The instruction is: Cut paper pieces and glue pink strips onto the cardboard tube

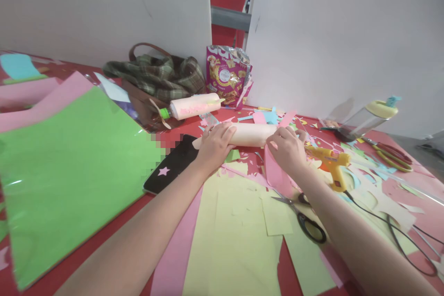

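We are pressing our left hand (215, 142) palm-down, fingers curled over the left end of the paper roll (250, 133) lying across the tabletop (104, 222) among scraps. Our right hand (287, 148) is clamping the roll's right end and the loose pink sheet (275, 173). Judging by this, even pressure from both hands is keeping the tube tight; the glue gun (333, 164) is lying just beside.

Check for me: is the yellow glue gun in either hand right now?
No: the glue gun lies on the paper scraps, while the left hand and right hand both rest on the pale paper roll.
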{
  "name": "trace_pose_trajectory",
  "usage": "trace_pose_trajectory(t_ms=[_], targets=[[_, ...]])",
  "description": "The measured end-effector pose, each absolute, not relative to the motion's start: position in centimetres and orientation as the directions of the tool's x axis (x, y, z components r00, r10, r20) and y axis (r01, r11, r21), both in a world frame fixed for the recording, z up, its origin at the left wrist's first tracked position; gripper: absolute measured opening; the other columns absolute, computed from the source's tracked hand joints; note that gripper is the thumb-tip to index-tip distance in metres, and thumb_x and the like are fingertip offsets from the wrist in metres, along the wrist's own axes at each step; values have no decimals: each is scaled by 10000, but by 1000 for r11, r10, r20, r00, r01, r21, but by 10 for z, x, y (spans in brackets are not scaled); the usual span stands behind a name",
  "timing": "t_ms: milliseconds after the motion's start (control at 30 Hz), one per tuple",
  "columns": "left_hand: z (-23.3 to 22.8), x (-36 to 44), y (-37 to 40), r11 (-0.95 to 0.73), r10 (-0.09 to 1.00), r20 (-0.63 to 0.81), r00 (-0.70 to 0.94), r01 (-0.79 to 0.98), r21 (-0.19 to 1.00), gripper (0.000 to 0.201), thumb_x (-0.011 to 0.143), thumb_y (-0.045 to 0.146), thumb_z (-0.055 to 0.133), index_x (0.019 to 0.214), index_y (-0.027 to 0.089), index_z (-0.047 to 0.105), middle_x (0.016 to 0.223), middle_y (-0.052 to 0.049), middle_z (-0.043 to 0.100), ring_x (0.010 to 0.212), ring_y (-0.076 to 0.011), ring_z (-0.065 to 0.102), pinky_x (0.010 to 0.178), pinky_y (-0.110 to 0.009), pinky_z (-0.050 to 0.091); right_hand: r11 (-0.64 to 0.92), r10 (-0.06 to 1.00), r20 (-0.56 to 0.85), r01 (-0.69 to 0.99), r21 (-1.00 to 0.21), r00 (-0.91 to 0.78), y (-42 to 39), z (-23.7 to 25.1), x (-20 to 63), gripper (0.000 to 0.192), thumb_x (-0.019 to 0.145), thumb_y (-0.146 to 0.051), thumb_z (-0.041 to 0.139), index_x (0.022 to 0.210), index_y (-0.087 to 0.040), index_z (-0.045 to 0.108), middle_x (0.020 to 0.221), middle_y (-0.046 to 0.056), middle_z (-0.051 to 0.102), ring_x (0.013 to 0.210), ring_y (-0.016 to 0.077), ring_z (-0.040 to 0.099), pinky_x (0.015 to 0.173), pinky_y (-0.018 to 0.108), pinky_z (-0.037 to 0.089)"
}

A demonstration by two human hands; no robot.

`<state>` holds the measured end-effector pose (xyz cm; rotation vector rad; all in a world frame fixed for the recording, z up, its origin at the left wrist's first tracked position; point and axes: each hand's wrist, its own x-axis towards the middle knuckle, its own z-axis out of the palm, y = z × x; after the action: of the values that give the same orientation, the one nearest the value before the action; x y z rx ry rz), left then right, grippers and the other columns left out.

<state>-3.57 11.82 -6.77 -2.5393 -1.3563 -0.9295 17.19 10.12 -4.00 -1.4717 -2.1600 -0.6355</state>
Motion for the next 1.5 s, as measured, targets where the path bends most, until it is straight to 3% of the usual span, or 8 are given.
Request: trace_pose_trajectory(t_ms=[233, 500, 733, 1033, 1500], targets=[[-69, -35, 118, -580, 722, 557, 411, 798, 162, 338, 765, 207, 469, 1094, 176, 400, 1216, -94, 444, 1127, -218, 379, 948, -388, 203, 425, 741, 541, 901, 81, -398, 81, -30, 151, 187, 741, -114, 460, 627, -181, 593, 675, 19, 524, 698, 150, 440, 717, 334, 218], [-69, -35, 118, -572, 727, 556, 403, 804, 164, 339, 770, 206, 459, 1102, 173, 401, 1225, -95, 435, 1110, -224, 391, 943, -393, 205, 675, 734, 245, 722, -152, -634, 56, -37, 120, 124, 770, -166, 479, 705, -166, 584, 721, 38, 519, 733, 153, 458, 646, 274, 298], [-71, -34, 118, -566, 743, 549, 383, 797, 209, 343, 758, 183, 469, 1094, 193, 401, 1226, -83, 436, 1123, -215, 383, 953, -398, 188, 689, 722, 185, 670, -276, -666, 50, -52, 97, 116, 764, -157, 505, 736, -171, 616, 719, 36, 531, 727, 152, 474, 662, 284, 313], [-72, -34, 121, -558, 738, 558, 380, 808, 189, 360, 750, 206, 500, 1094, 187, 399, 1220, -84, 444, 1106, -216, 400, 951, -403, 188, 722, 679, 142, 621, -304, -720, 57, -57, 86, 69, 728, -136, 554, 737, -178, 608, 763, 20, 523, 727, 143, 485, 658, 285, 277], [-72, -34, 120, -559, 728, 566, 387, 813, 162, 372, 738, 191, 501, 1096, 190, 396, 1211, -87, 453, 1098, -222, 407, 936, -407, 219, 709, 664, 34, 615, -344, -747, 60, -54, 81, 116, 716, -57, 475, 670, -156, 512, 742, 8, 510, 657, 112, 458, 571, 244, 265]])
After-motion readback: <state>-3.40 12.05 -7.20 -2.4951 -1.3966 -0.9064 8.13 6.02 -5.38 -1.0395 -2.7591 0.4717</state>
